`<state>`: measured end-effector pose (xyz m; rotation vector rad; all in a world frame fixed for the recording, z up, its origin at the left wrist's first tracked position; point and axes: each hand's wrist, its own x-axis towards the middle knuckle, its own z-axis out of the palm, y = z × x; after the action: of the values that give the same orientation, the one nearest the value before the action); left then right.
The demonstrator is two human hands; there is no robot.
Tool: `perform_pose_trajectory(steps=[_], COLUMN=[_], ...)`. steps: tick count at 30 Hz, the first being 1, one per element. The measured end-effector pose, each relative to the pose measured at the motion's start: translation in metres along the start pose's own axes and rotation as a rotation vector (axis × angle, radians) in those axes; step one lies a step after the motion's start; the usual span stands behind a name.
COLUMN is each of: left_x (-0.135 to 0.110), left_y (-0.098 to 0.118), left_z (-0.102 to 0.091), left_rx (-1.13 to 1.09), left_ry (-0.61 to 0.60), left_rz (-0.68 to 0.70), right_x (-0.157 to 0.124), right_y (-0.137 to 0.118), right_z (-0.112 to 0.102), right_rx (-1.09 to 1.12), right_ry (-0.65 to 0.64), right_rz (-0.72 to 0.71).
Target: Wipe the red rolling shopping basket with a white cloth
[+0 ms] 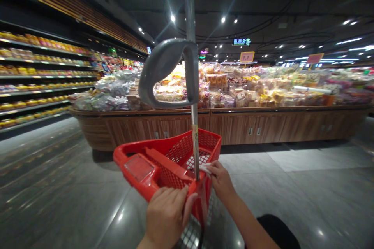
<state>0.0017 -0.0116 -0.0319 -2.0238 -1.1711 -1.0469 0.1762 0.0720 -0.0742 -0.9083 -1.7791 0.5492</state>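
Note:
A red plastic shopping basket (175,142) with perforated sides stands in front of me. A metal pole (195,144) rises from its near corner and carries a grey looped handle (147,74). My left hand (167,212) is closed over the basket's near rim, left of the pole. On the other side of the pole, my right hand (221,179) pinches a white wipe or tissue (205,168) against the rim. The wipe lies close beside the foot of the pole, and part of it is hidden by my fingers.
Beyond the basket runs a long wooden display counter (242,124) heaped with packaged goods (242,95). Shelves (43,79) of yellow-topped jars line the left wall. Price signs (247,57) stand above the counter. The floor (292,198) is grey tile.

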Motion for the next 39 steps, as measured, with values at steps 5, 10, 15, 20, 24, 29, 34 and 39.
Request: perform_pose_trajectory(steps=[5, 10, 15, 20, 24, 29, 34, 39], left_x=[-0.002, -0.004, -0.002, 0.004, 0.01, 0.018, 0.026, 0.031], left_y=[-0.002, -0.012, -0.025, -0.038, -0.048, -0.039, -0.015, -0.02], left_z=[-0.002, -0.003, 0.001, 0.003, -0.001, -0.005, 0.005, 0.012], left_rx=[-0.026, -0.094, -0.158, -0.211, -0.21, -0.04, 0.062, 0.159], left_ry=[0.012, 0.003, -0.014, -0.05, -0.083, -0.112, -0.327, -0.513], left_rz=[0.006, 0.026, 0.053, 0.093, 0.115, 0.003, -0.103, -0.194], right_x=[-0.005, -0.004, -0.007, 0.002, -0.003, -0.018, -0.014, -0.013], right_y=[0.004, 0.005, 0.001, 0.021, 0.024, 0.008, 0.001, -0.007], right_z=[-0.003, -0.011, -0.013, -0.021, -0.023, -0.007, 0.002, 0.005], right_rx=[0.032, -0.01, -0.011, -0.088, -0.169, -0.256, -0.294, -0.188], right_ry=[-0.044, -0.036, -0.081, 0.025, 0.221, 0.079, 0.069, -0.023], right_rz=[-0.023, 0.029, 0.034, 0.022, -0.032, -0.281, -0.142, -0.156])
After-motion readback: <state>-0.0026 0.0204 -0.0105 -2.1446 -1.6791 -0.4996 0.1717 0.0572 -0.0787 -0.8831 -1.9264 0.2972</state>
